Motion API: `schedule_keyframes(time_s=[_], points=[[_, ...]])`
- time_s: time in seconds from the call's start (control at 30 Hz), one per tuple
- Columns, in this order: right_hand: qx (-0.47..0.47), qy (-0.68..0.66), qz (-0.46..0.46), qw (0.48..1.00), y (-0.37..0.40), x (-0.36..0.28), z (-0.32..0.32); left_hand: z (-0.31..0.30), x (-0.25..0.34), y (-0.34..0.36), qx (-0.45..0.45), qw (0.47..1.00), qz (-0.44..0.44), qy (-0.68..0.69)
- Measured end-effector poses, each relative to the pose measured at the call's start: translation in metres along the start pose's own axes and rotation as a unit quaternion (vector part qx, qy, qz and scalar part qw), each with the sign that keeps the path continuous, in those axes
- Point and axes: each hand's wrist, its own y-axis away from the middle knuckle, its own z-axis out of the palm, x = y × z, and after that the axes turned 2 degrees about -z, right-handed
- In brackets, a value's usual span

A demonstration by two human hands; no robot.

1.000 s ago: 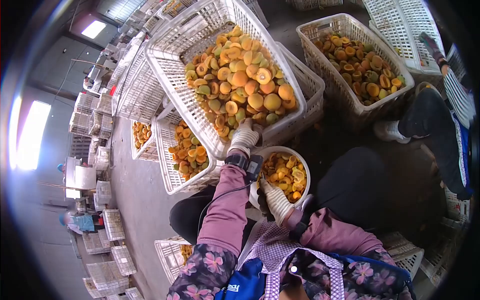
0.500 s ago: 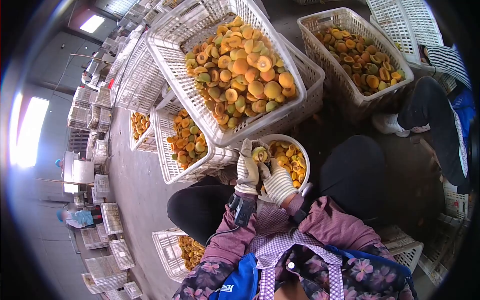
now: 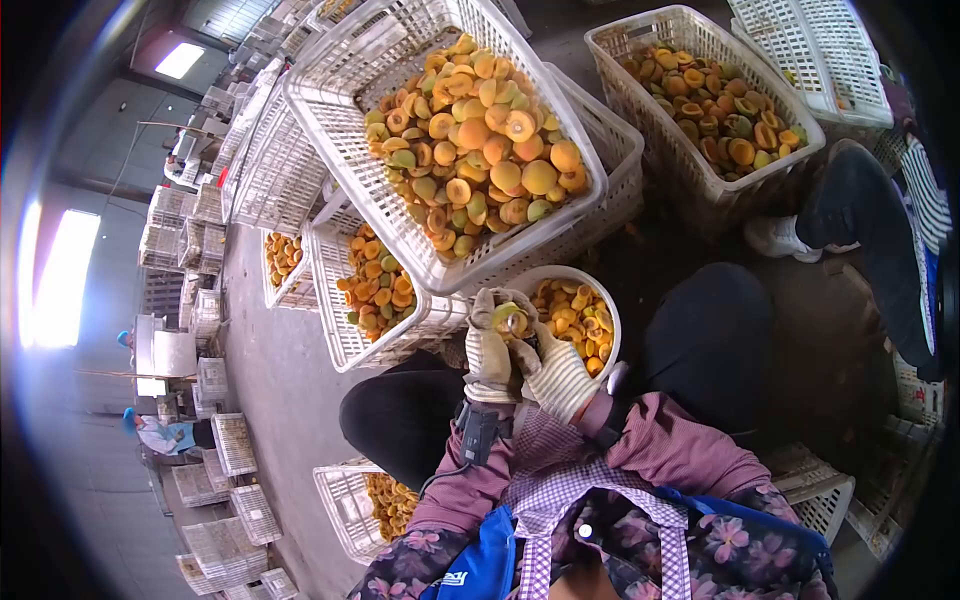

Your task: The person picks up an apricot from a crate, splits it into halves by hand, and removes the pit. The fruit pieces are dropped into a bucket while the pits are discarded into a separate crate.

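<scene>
My left hand (image 3: 487,350), in a striped, stained work glove, has its fingers wrapped round a yellow-green peach (image 3: 508,320) with a cut face showing. Close against it is my right hand (image 3: 557,372), also gloved, its fingers closed at the fruit's near side. Whether a small tool sits in those right fingers I cannot make out. Just beyond both hands stands a round white bucket (image 3: 614,318), with cut orange peach pieces (image 3: 575,315) inside. Over the bucket's far edge leans a large white crate (image 3: 440,275) heaped with halved peaches (image 3: 490,140).
Another crate (image 3: 700,185) of halved peaches stands at the upper right, near a co-worker's leg (image 3: 850,215). Left of the bucket is a lower crate (image 3: 345,345) with fruit; one more crate (image 3: 335,510) sits by my left knee. Stacked crates (image 3: 235,445) line the far left.
Both hands stay together at the peach; its cut face now turns more toward me. My view has shifted slightly. The co-worker's sleeve at the right has moved.
</scene>
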Motion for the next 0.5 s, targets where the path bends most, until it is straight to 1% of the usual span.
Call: schedule_keyframes(time_s=[0.03, 0.07, 0.1, 0.17, 0.2, 0.27, 0.33, 0.4, 0.43, 0.5], points=[[0.017, -0.052, 0.005, 0.998, 0.001, -0.001, 0.002, 0.002, 0.001, 0.000, 0.010, 0.999, -0.001, 0.048], [0.030, -0.072, 0.002, 0.997, 0.000, -0.003, 0.002, 0.002, -0.003, -0.003, 0.019, 0.997, 0.006, 0.077], [0.029, -0.073, 0.001, 0.997, 0.000, -0.005, 0.000, 0.002, -0.002, -0.003, 0.019, 0.997, 0.008, 0.076], [0.017, 0.034, 0.011, 0.999, 0.001, -0.017, -0.007, 0.001, -0.003, 0.000, 0.009, 1.000, 0.010, 0.006], [0.019, 0.031, 0.013, 0.999, 0.002, -0.015, -0.006, -0.003, -0.006, 0.000, 0.019, 1.000, 0.005, 0.021], [0.034, 0.043, -0.024, 0.998, 0.001, -0.010, -0.005, -0.005, -0.005, 0.000, 0.006, 1.000, 0.004, 0.012], [0.026, 0.029, -0.022, 0.999, 0.001, -0.006, -0.003, -0.005, -0.005, 0.002, -0.005, 1.000, 0.004, 0.005], [0.018, 0.015, -0.021, 1.000, 0.003, -0.007, -0.002, -0.001, -0.007, 0.003, 0.011, 0.999, 0.025, 0.046], [0.013, 0.001, -0.007, 1.000, 0.004, -0.010, -0.003, -0.002, -0.006, 0.003, 0.011, 0.999, 0.026, 0.045], [0.010, -0.012, 0.006, 1.000, 0.004, -0.011, -0.003, -0.003, -0.007, 0.002, -0.013, 0.998, 0.044, 0.035]])
